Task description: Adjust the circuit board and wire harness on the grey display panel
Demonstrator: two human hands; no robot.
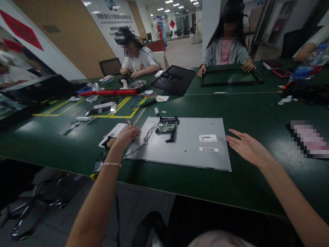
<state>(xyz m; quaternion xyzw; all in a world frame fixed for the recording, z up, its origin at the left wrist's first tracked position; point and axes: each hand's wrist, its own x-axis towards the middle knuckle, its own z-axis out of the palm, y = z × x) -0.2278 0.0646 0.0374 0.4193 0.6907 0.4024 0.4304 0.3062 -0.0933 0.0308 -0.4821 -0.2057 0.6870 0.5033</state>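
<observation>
A flat grey display panel (190, 130) lies back side up on the green table in front of me. Near its upper left part sits a small green circuit board (166, 127) in a black bracket (171, 137), with grey cables (149, 133) trailing to the left. My left hand (128, 134) is at the panel's left edge, fingers stretched toward it; whether they touch it I cannot tell. At the right edge, my right hand (244, 145) is open, palm toward the panel, with its fingertips close to the rim and nothing in it. Two white labels (208, 138) mark the panel's right part.
Beside my left wrist lies a white device (115, 133) with a cord. Farther back are a black cover (174, 79), coloured wires (144, 101) and a metal bowl (138, 85). A co-worker's hands rest on a black frame (231, 83); another person sits left. A phone (309, 139) lies right.
</observation>
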